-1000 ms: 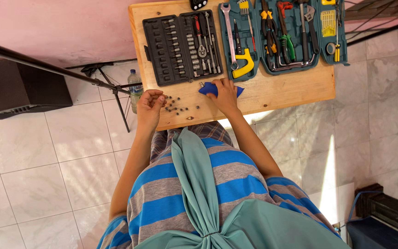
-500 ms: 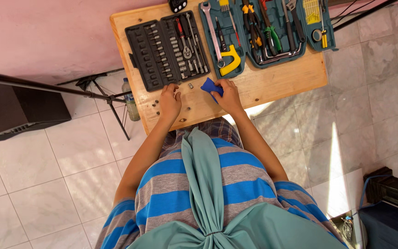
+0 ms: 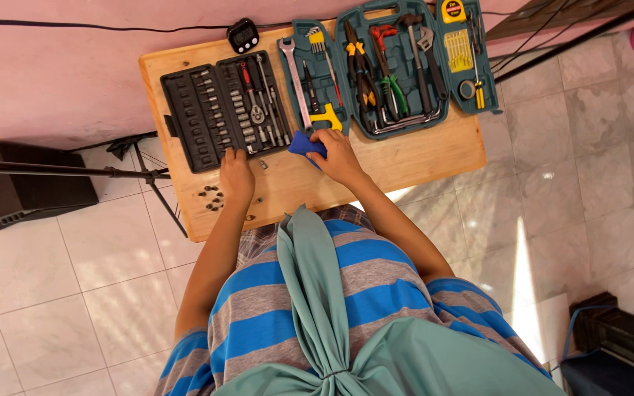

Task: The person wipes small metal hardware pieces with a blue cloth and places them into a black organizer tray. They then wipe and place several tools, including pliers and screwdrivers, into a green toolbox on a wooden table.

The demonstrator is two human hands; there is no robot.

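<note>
Pale tiled floor, pink wall ahead, and a small wooden table (image 3: 420, 150) pushed against it; I am looking straight down over my own striped shirt. On the table, a black socket case (image 3: 221, 110) lies open at left and a teal tool case (image 3: 390, 70) with wrench, pliers and screwdrivers at right, a small black timer (image 3: 243, 34) behind them. My left hand (image 3: 235, 178) rests at the near edge of the socket case, fingers curled downward; whether they pinch anything I cannot tell. Just left of it sits a scatter of loose sockets (image 3: 213, 198) on the bare wood. My right hand (image 3: 334, 155) is closed around a blue cloth (image 3: 304, 144), pressing it to the table just below the teal case. I judge the sockets small, hard steel, light but slick and prone to rolling; best taken singly by the sides with fingertips. The cloth looks soft and limp and can be bunched anywhere. A dark tripod leg (image 3: 60, 171) crosses at left.
</note>
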